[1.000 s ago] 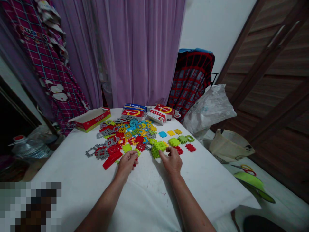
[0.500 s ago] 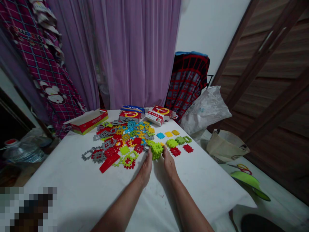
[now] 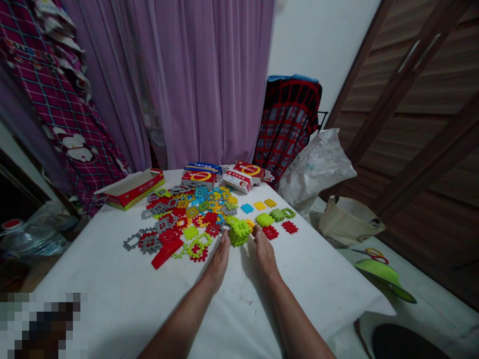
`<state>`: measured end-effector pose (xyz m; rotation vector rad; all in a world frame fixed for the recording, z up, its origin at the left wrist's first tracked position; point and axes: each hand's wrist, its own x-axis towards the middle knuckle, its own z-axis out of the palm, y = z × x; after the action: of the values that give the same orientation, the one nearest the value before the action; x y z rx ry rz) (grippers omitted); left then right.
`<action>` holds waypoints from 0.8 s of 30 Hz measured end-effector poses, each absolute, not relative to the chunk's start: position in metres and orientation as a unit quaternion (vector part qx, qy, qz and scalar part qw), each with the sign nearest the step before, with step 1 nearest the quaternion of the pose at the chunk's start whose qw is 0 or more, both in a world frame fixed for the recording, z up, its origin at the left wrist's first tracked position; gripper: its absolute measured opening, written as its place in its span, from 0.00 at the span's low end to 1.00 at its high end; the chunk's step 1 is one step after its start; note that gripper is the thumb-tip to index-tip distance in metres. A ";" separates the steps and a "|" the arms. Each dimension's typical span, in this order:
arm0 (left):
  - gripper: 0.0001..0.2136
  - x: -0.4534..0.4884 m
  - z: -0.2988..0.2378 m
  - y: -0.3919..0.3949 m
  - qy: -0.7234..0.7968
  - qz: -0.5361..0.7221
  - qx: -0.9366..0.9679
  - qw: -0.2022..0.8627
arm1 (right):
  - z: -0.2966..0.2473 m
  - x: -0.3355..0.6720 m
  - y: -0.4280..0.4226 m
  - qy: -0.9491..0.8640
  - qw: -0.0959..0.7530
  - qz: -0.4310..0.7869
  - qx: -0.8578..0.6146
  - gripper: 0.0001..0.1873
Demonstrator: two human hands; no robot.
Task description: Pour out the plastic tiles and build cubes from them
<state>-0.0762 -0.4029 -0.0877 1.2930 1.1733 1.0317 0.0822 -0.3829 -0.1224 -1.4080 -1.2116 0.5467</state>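
A lime-green cube (image 3: 239,232) built of interlocking notched plastic squares stands on the white-covered table (image 3: 123,294), with more green pieces attached behind it. My left hand (image 3: 219,259) is just left of the cube, a small gap between them, its fingers straight and holding nothing. On the other side, my right hand (image 3: 265,253) is also open, palm facing the cube and fingertips close to a yellow square (image 3: 250,225). Loose interlocking squares (image 3: 179,212) in grey, red, blue, yellow and green form a heap left of and behind the cube. A long red piece (image 3: 167,253) lies at the heap's near edge.
Several separate squares, among them a green one (image 3: 264,219) and a red one (image 3: 289,227), lie to the right. At the back are small cartons (image 3: 199,178) and an open red box (image 3: 139,190). Beyond the right edge are a plastic bag (image 3: 314,164) and scissors (image 3: 376,256).
Both hands have let go of the green cube and drawn apart, the left hand moving further left. The cube stays standing between them. The camera view has shifted slightly.
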 end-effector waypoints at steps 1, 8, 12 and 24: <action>0.34 -0.085 -0.088 -0.406 0.493 0.425 0.560 0.513 | -0.123 0.088 -0.387 -0.526 0.558 0.211 -0.606 0.29; 0.23 -0.154 -0.102 -0.423 0.525 0.439 0.682 0.257 | -0.124 0.102 -0.413 -0.724 0.363 0.058 -0.584 0.13; 0.19 -0.171 -0.108 -0.422 0.525 0.441 0.717 0.121 | -0.123 0.088 -0.405 -0.747 0.323 0.016 -0.581 0.13; 0.20 -0.171 -0.124 -0.423 0.504 0.427 0.749 0.045 | -0.124 0.081 -0.391 -0.738 0.297 -0.022 -0.606 0.10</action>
<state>-0.1709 -0.4230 -0.1243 2.2889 1.5382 1.3054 0.0810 -0.3906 -0.1236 -1.6105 -1.9622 -0.0590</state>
